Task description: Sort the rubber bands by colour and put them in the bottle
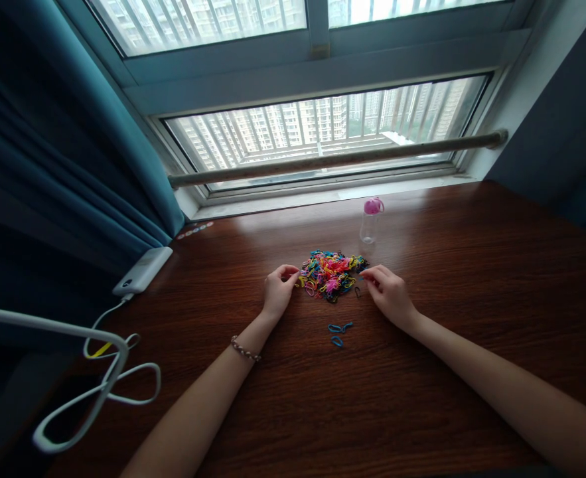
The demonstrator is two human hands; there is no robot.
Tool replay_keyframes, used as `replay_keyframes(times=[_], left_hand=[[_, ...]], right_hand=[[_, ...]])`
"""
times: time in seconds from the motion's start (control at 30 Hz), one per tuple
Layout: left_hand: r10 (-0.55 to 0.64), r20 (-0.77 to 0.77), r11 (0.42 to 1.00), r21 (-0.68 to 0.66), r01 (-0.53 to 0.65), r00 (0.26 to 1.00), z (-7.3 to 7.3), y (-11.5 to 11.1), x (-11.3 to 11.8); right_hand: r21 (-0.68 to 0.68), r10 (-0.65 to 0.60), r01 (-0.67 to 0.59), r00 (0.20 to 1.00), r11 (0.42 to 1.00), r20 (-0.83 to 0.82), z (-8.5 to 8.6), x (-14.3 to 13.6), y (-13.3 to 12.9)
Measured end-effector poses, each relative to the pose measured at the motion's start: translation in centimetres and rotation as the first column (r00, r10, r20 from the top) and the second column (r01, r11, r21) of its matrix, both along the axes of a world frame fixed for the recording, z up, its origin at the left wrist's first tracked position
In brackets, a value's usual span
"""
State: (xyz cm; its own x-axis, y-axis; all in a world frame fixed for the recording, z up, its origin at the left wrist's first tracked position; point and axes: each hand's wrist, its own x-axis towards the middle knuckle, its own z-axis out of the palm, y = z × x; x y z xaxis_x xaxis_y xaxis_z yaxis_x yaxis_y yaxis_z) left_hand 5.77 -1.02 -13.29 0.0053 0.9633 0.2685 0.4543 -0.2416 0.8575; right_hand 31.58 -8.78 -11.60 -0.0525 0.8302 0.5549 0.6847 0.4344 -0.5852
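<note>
A heap of small, many-coloured plastic stitch markers [330, 272], shaped like tiny safety pins, lies on the brown wooden table [432, 411]. At the heap's left edge is my left hand [279, 291], its thumb and forefinger pinched together; what they hold, if anything, is too small to make out. My right hand [386, 292] is closed at the right edge, with a bit of a blue stitch marker showing at its fingertips. Nearer to me lie a few loose blue stitch markers [337, 341], apart from the heap. One dark stitch marker [357, 291] sits just left of my right hand.
Behind the heap stands a clear bottle [368, 229] with a pink lid. At the left edge are a white power bank [143, 271] with a cable and a white bent stand [118, 352]. A metal rail [337, 159] crosses the window beyond the table.
</note>
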Motion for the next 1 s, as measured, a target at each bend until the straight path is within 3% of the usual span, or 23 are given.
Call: replay_keyframes(times=[0.1, 0.2, 0.27, 0.3, 0.37, 0.47, 0.53, 0.6, 0.67, 0.73, 0.8, 0.93, 1.0], left_hand=[[-0.002, 0.074, 1.0, -0.017, 0.004, 0.997, -0.1, 0.0, 0.1], [-0.007, 0.109, 0.999, -0.034, 0.011, 0.994, 0.0, 0.0, 0.3], [-0.005, 0.092, 1.0, -0.02, 0.007, 0.996, 0.3, -0.2, 0.4], [0.0, 0.066, 1.0, 0.002, 0.0, 0.998, 0.5, -0.4, 0.5], [-0.002, -0.005, 0.997, 0.083, 0.002, 1.0, 1.1, -1.0, 0.6], [-0.148, -0.12, 0.957, 0.231, 0.173, 0.982, 2.4, -2.5, 1.0], [-0.362, -0.218, 0.867, 0.28, 0.413, 0.906, 3.0, -3.7, 1.5], [-0.536, -0.343, 0.725, 0.282, 0.629, 0.771, 3.3, -4.8, 2.1], [-0.618, -0.449, 0.594, 0.271, 0.757, 0.646, 3.3, -5.5, 2.6], [-0.627, -0.514, 0.538, 0.259, 0.802, 0.586, 3.0, -5.7, 2.8], [-0.585, -0.535, 0.569, 0.265, 0.778, 0.61, 2.7, -5.3, 2.7], [-0.363, -0.466, 0.757, 0.356, 0.547, 0.807, 2.3, -3.7, 1.8], [-0.238, -0.443, 0.822, 0.382, 0.423, 0.864, 2.1, -2.8, 1.4]], right_hand=[[0.119, 0.24, -0.254, 0.963, 0.96, 0.124, 0.8, -0.9, -1.6], [0.131, 0.477, -0.554, 0.795, 0.822, 0.374, 1.5, -2.2, -3.2], [0.097, 0.547, -0.654, 0.696, 0.75, 0.466, 1.6, -2.9, -3.8], [0.089, 0.553, -0.663, 0.683, 0.743, 0.476, 1.6, -3.0, -3.7], [0.108, 0.499, -0.589, 0.756, 0.801, 0.425, 1.5, -2.7, -3.2], [0.141, 0.235, -0.271, 0.945, 0.952, 0.228, 1.1, -1.2, -1.5], [0.119, 0.05, -0.069, 0.987, 0.99, 0.153, 0.6, 0.0, -0.3], [0.074, -0.047, 0.036, 0.985, 0.997, 0.165, 0.0, 0.8, 0.7], [0.022, -0.073, 0.07, 0.975, 0.997, 0.209, -0.6, 1.3, 1.2], [-0.025, -0.067, 0.076, 0.967, 0.997, 0.247, -1.1, 1.4, 1.5], [-0.052, -0.062, 0.078, 0.962, 0.996, 0.266, -1.4, 1.3, 1.5], [-0.034, -0.084, 0.094, 0.972, 0.995, 0.218, -1.2, 1.1, 1.4], [-0.019, -0.09, 0.094, 0.984, 0.995, 0.156, -1.0, 1.0, 1.3]])
